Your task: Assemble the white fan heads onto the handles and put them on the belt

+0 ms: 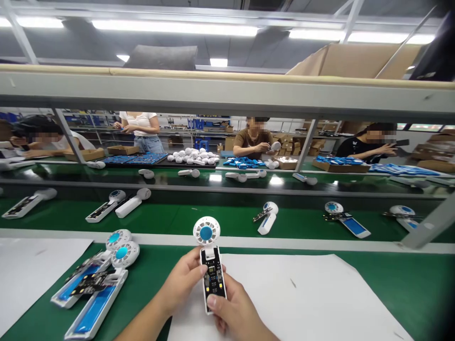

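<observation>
Between my two hands is a white handheld fan (206,233) with a round slotted head and a blue centre. Its handle lies open toward me, showing a black circuit board (213,277) seated in the shell. My left hand (185,274) grips the upper left side, thumb on the board's edge. My right hand (237,303) wraps the lower end, with its thumb pressed on the bottom of the board. To the left, two more fans (122,255) lie together on the green bench, blue batteries (94,310) in their handles and their boards lying loose across them.
White paper (291,293) lies beneath my hands, another sheet (31,270) at the left. Beyond runs a green conveyor (170,218) carrying several fans. A metal post (433,222) stands at right. Co-workers (254,137) sit across the line by piles of white and blue parts.
</observation>
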The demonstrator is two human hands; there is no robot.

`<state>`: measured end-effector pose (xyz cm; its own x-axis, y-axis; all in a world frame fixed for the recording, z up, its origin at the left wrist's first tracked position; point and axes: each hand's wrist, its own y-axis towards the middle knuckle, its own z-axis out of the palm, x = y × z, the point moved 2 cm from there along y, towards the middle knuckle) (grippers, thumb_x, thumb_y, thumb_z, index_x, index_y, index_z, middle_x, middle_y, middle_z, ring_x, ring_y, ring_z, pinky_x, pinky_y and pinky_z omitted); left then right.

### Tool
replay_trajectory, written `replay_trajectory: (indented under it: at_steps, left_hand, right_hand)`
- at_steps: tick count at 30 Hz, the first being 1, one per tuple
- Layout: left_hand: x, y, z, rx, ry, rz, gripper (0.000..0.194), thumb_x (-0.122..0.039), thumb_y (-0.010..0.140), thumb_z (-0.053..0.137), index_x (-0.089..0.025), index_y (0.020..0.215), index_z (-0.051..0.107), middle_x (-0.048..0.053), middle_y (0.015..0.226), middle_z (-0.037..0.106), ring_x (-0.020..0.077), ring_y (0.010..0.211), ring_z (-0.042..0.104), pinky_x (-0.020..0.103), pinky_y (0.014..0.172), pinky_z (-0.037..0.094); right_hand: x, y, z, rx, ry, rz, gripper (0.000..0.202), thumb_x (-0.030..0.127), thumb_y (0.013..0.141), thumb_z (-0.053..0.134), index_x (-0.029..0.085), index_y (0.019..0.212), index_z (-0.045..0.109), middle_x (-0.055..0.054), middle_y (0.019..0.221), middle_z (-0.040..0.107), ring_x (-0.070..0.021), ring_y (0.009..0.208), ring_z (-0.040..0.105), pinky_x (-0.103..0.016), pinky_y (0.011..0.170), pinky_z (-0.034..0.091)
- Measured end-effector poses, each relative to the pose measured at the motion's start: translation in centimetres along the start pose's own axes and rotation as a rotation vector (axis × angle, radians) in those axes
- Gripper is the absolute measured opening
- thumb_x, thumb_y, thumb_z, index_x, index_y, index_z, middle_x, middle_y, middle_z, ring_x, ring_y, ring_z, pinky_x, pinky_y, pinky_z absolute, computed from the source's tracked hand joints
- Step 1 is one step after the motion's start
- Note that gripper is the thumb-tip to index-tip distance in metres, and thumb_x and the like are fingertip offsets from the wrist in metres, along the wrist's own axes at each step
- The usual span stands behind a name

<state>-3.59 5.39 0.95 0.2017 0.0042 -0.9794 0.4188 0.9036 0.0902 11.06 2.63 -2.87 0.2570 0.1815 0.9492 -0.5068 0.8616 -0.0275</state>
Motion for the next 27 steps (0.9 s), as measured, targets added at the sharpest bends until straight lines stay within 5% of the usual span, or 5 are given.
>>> replay_trajectory:
  at_steps: [5,17,22,27]
  left_hand:
    - [-0.5,0.0,-0.2,-0.017,0.167,0.013,0.042,-0.045,0.091,0.061,-0.013,0.118,0.054,0.016,0.113,0.07,0.0294,0.102,0.068,0.042,0.094,0.051]
    - [-0.3,-0.2,0.4,0.096,0.095,0.034,0.051,-0.045,0.086,0.067,-0.013,0.124,0.055,0.019,0.122,0.066,0.0309,0.102,0.068,0.041,0.089,0.054]
    - [0.3,-0.3,0.8,-0.014,0.099,-0.027,0.05,-0.046,0.083,0.068,-0.013,0.12,0.056,0.018,0.118,0.068,0.0305,0.098,0.07,0.038,0.083,0.055]
    - [0.1,2.4,-1.3,-0.373,0.231,-0.126,0.046,-0.041,0.088,0.05,-0.015,0.125,0.049,0.014,0.111,0.068,0.0254,0.089,0.07,0.034,0.072,0.056]
  right_hand:
    - [-0.6,0.9,-0.9,0.002,0.013,0.001,0.073,0.062,0.069,0.076,0.009,0.113,0.052,0.003,0.066,0.053,-0.0032,0.045,0.047,-0.013,0.04,0.041]
    - [-0.3,0.0,-0.3,0.016,0.038,-0.076,0.063,0.062,0.075,0.072,0.01,0.103,0.053,0.003,0.062,0.051,-0.0029,0.048,0.046,-0.013,0.044,0.038]
    - [-0.8,0.4,-0.5,-0.019,-0.005,-0.058,0.068,0.066,0.074,0.07,0.01,0.108,0.053,0.003,0.065,0.052,-0.0032,0.048,0.046,-0.015,0.045,0.039]
    - [-0.7,1.0,-0.9,-0.167,-0.079,-0.036,0.074,0.077,0.077,0.056,0.013,0.114,0.044,0.0,0.079,0.056,-0.0039,0.052,0.045,-0.017,0.047,0.039]
